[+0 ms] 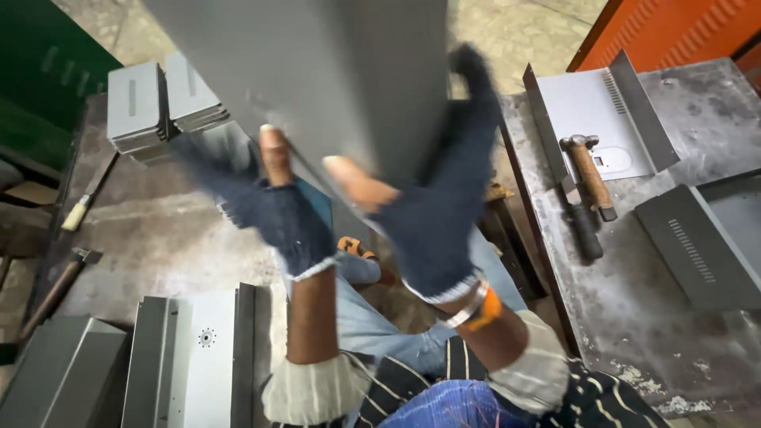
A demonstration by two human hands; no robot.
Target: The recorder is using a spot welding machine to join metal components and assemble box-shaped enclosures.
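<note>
You held the grey panel (pixel 333 71) at top centre with both gloved hands: your left hand (pixel 273 210) pinched its lower edge, bare fingertip on its face, while your right hand (pixel 440 198) wrapped its right side.

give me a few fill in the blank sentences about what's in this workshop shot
1. Both gloved hands, left hand and right hand, hold a large grey ____ panel.
2. A wooden-handled ____ lies on the white bent sheet on the workbench to the right.
3. The right wrist wears an ____ band.
4. The knit gloves are dark ____.

Missing words: metal; hammer; orange; blue
</note>
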